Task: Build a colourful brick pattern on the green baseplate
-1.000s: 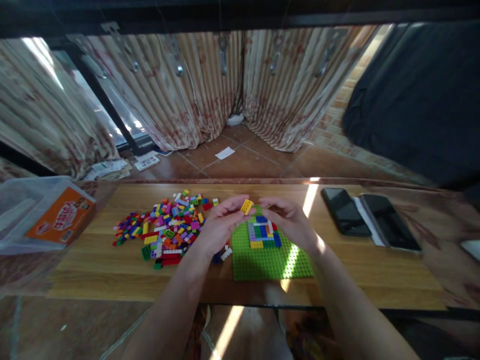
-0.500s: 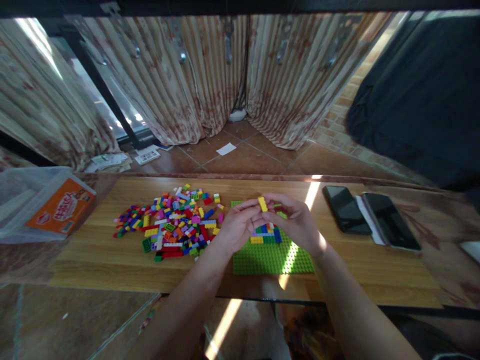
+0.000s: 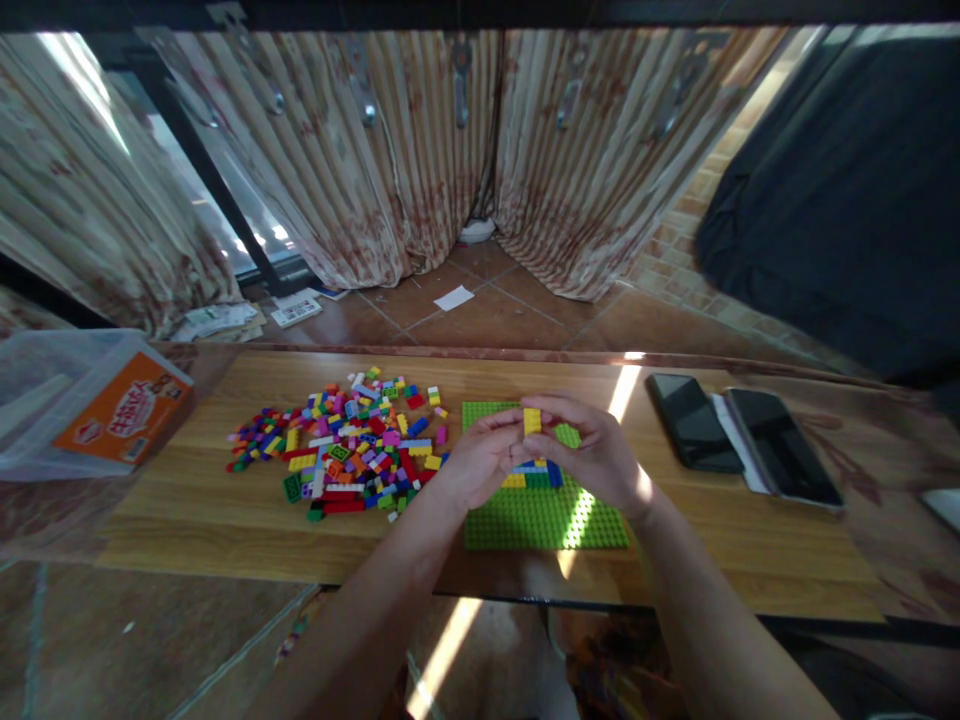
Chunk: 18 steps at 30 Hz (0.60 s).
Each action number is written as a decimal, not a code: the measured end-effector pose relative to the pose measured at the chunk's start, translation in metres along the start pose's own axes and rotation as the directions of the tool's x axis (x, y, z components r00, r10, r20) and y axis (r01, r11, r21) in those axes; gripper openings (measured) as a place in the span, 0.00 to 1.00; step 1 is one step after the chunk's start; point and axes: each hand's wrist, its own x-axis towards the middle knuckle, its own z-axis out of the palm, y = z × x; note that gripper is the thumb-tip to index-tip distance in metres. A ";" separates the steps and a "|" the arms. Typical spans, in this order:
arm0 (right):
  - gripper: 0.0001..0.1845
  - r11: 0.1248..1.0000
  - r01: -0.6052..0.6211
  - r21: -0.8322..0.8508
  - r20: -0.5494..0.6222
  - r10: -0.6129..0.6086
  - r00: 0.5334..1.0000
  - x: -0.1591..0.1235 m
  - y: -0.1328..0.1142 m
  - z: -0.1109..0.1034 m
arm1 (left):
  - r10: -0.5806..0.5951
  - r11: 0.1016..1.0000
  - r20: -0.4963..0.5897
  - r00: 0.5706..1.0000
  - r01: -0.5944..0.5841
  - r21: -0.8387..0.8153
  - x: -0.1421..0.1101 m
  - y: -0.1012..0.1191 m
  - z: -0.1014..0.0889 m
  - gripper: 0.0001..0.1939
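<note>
A yellow toy brick (image 3: pixel 532 421) is held between my two hands, above the green baseplate (image 3: pixel 540 520). My right hand (image 3: pixel 592 445) pinches it between thumb and fingers from the right. On the other side, the fingertips of my left hand (image 3: pixel 484 458) are closed against it. Under my hands, a small built block of yellow, green, blue and other bricks (image 3: pixel 536 478) sits on the baseplate, its far part hidden by my fingers.
Loose coloured bricks (image 3: pixel 360 440) lie heaped on the wooden table (image 3: pixel 225 530) to the left. A clear plastic tub (image 3: pixel 45 400) with an orange label stands at the far left. Two dark phones, one nearer (image 3: pixel 694 422) and one farther right (image 3: pixel 784 445), lie on the right.
The yellow brick has turned from a tilted to an upright position and shows a broader face. My hands have shifted slightly closer together around it.
</note>
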 end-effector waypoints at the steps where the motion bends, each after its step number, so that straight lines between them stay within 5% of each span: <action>1: 0.18 1.000 -0.004 -0.014 -0.017 0.004 1.000 0.000 0.001 -0.001 | 0.004 0.999 0.005 1.000 -0.004 0.038 0.000 0.000 0.001 0.12; 6: 0.18 0.989 -0.108 -0.103 -0.134 0.093 0.987 -0.001 0.018 -0.016 | 0.085 0.934 -0.117 0.990 -0.038 0.355 0.003 0.009 -0.008 0.12; 10: 0.18 0.948 -0.202 -0.247 -0.058 0.193 0.979 -0.005 0.034 -0.033 | 0.358 0.794 -0.308 0.882 -0.113 0.598 0.009 0.023 -0.028 0.10; 13: 0.18 0.919 -0.233 -0.317 0.070 0.267 0.961 -0.007 0.039 -0.037 | 0.416 0.730 -0.328 0.848 -0.096 0.676 0.013 0.026 -0.042 0.10; 18: 0.19 0.885 -0.232 -0.403 0.160 0.317 0.935 -0.001 0.041 -0.031 | 0.429 0.496 -0.258 0.866 0.013 0.868 0.017 0.019 -0.050 0.11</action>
